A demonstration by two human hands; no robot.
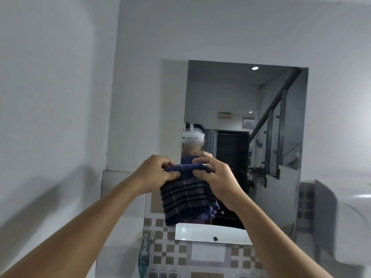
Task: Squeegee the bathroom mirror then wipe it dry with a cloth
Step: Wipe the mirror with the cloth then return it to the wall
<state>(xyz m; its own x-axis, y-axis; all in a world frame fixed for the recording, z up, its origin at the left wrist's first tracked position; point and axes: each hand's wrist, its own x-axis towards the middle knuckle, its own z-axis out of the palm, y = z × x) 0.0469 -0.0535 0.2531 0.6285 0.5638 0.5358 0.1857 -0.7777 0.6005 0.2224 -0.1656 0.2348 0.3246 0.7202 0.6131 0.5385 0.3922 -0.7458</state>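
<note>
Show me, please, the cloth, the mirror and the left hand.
cloth (184, 199): head view, hanging checked middle.
mirror (230, 93): head view, upper glass.
left hand (154, 173): head view, back of the hand.

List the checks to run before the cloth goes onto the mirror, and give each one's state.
1. Left hand grips the plaid cloth at its top edge: ok.
2. Right hand pinches the same edge: ok.
3. Cloth bunched into a wiping pad: not ok, it hangs loose below the hands.
4. Cloth against the mirror: cannot tell.
5. Mirror glass free of water: cannot tell, no drops resolve.
6. Hands free of any other tool: ok; a teal-handled tool shows at lower left.
</note>
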